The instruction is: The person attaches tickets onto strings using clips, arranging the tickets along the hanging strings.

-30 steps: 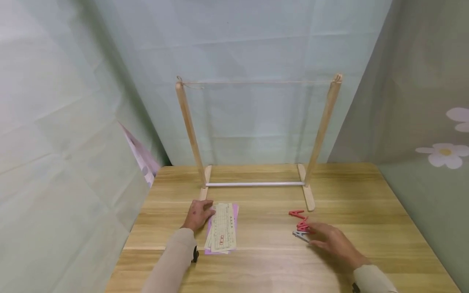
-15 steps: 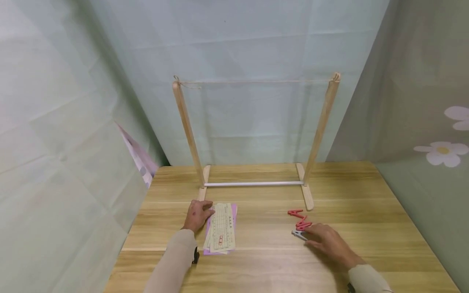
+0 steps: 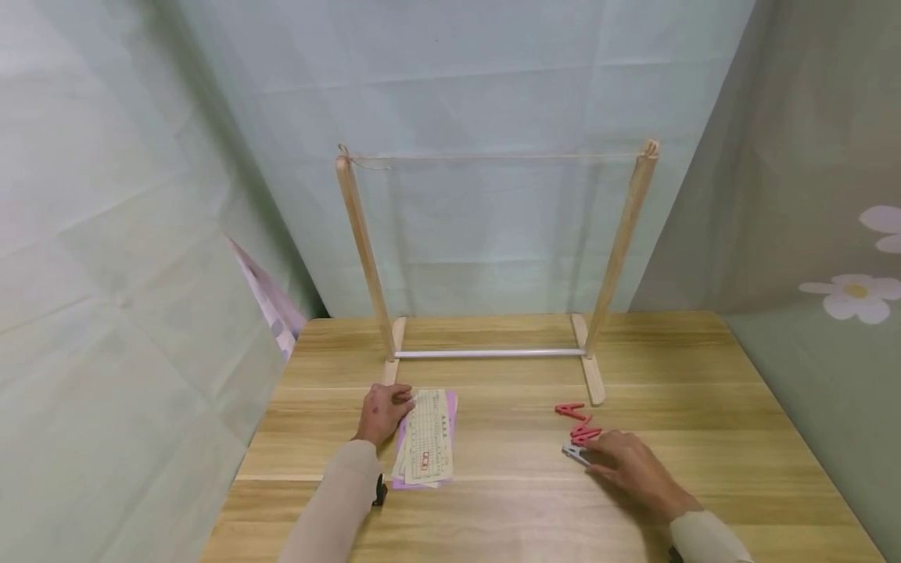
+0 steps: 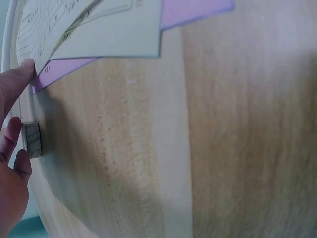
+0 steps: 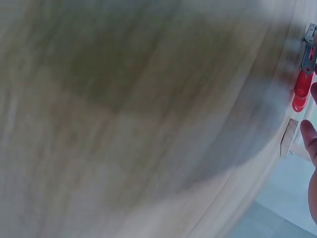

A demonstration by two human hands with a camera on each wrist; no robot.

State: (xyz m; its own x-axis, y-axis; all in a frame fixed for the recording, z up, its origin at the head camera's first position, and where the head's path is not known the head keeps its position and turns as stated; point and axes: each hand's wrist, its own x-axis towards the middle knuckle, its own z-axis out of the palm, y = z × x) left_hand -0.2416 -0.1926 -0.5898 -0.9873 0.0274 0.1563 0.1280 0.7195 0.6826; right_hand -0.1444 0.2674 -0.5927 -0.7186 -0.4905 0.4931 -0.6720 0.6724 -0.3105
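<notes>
Pale creased cloth (image 3: 486,219) at twelve o'clock and, with printed white flowers (image 3: 854,300), at three, beyond a wood-grain table (image 3: 514,516). Upright at the table's far side, two wooden posts (image 3: 619,242), linked low by a white rod (image 3: 489,353) and at the top by thin string (image 3: 500,158) knotted at both ends. Between six and seven o'clock, stacked unevenly on the tabletop: pale printed slips (image 3: 428,438) over purple paper (image 4: 198,10). At seven o'clock, out of a light sleeve (image 3: 331,500), a left hand (image 3: 381,412) with bent fingers, a fingertip against the slips' eleven o'clock corner; pinched or merely touched, impossible to tell. Between four and five o'clock, close together near a wooden foot (image 3: 594,381), two red clips (image 3: 583,431) and one gray clip (image 5: 307,63), the gray nearest the viewer. Toward the clips' four o'clock, a right hand (image 3: 637,471), thumb and fingers narrowly apart about the gray clip's near end; held or just touched, also impossible to tell.
</notes>
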